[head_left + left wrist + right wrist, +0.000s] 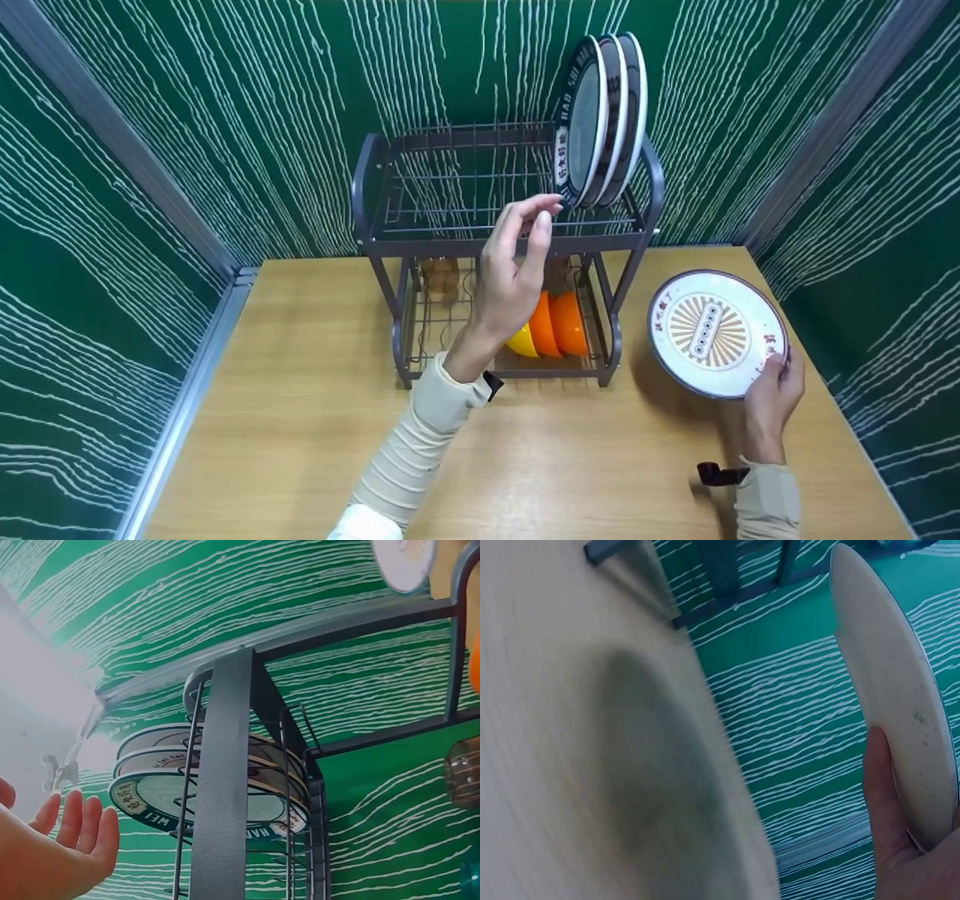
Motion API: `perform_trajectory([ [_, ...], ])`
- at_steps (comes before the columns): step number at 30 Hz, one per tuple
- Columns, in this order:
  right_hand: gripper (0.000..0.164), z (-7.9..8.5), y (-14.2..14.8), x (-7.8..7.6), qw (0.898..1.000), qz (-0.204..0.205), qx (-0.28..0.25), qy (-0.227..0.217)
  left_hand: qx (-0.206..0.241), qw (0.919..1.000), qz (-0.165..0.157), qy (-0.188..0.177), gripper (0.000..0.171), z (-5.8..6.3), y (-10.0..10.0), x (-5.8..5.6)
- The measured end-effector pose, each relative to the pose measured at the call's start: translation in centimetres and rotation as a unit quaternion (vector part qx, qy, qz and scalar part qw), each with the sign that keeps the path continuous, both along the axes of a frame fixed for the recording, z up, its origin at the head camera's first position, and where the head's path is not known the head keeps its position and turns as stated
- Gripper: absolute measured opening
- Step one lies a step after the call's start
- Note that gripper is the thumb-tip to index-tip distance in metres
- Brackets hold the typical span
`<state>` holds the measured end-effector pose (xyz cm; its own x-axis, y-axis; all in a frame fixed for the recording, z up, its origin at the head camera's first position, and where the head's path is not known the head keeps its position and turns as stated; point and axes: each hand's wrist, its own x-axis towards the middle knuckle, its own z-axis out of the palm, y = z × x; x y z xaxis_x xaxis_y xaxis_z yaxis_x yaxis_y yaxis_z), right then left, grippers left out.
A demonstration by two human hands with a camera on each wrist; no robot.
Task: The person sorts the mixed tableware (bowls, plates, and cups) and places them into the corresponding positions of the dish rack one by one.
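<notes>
My right hand (774,397) grips the rim of a white plate (711,331) with a tan sunburst print and a dark edge. The plate is held above the table at the right. In the right wrist view its pale underside (892,690) faces the camera, one finger lying against it. In front of the rack, my left hand (510,281) is raised with nothing in its fingers, which are slightly bent. Its fingertips come close to the lower edge of three patterned plates (583,127) standing on edge at the right end of the upper tier.
A dark two-tier metal dish rack (510,246) stands against the green, white-streaked wall. Orange bowls (568,322) and a yellow bowl (523,342) lean on its lower tier, with a brownish glass (440,276) at the left. The wooden table (300,420) spreads around the rack.
</notes>
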<state>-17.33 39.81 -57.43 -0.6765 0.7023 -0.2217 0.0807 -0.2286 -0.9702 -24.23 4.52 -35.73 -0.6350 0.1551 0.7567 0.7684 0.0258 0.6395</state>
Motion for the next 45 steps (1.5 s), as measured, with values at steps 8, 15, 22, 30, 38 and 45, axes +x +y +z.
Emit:
perform_trajectory([
  [8, 0.044, 1.7, -1.1, 1.8, 0.998, 0.000, -0.001, 0.058, -0.013, 0.9993, -0.001, 0.034, 0.029, -2.0, -0.5, 1.0],
  [15, 0.042, 2.6, -2.3, 3.1, 0.993, 0.009, 0.007, 0.116, -0.033, 0.9978, -0.013, 0.055, 0.027, -4.0, -0.5, 2.3],
  [22, 0.043, 4.2, -3.7, 4.0, 0.991, 0.014, 0.018, 0.128, -0.103, 0.9897, -0.010, 0.099, 0.028, -5.4, 0.2, 3.4],
  [30, 0.050, 5.5, -5.1, 5.0, 0.994, 0.045, 0.012, 0.094, -0.173, 0.9725, -0.040, 0.151, 0.035, -7.3, 1.4, 5.0],
  [38, 0.051, 6.5, -6.6, 5.0, 0.995, 0.056, 0.037, 0.073, -0.245, 0.9457, -0.060, 0.205, 0.044, -8.5, 2.5, 6.0],
  [45, 0.048, 7.1, -7.7, 5.1, 0.994, 0.075, 0.047, 0.065, -0.287, 0.9321, -0.078, 0.207, 0.057, -9.7, 2.7, 6.7],
])
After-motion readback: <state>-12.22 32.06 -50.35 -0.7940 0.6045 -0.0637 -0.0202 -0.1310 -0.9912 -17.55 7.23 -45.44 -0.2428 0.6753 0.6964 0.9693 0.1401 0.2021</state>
